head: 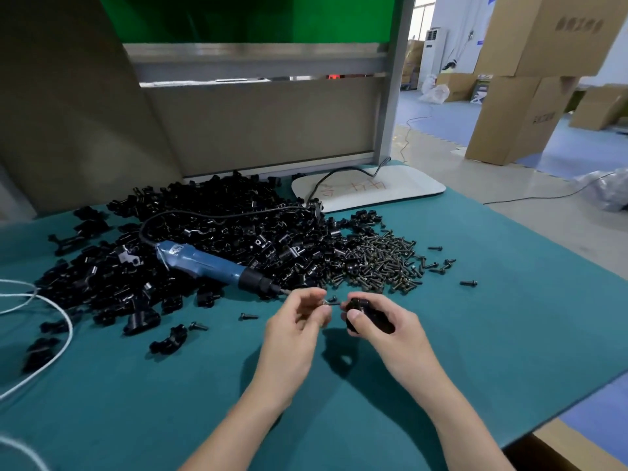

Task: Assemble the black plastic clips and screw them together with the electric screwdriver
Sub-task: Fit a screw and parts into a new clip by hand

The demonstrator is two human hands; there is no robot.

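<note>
My right hand (384, 326) grips a black plastic clip (365, 316) just above the green table mat. My left hand (299, 321) pinches a small dark screw (331, 303) whose tip points at the clip. The two hands are close together, a few centimetres apart. Beyond them, on a big heap of black clips (204, 239), lies the blue electric screwdriver (210, 263), its black nose pointing toward my left hand. To the heap's right a pile of screws (384, 263) is spread.
Loose clips (168, 341) and single screws (248, 316) lie on the green mat (170, 402). A white tray (370, 190) sits at the back right. A white cord (51, 334) loops at the left. A grey partition stands behind; the table edge runs along the right.
</note>
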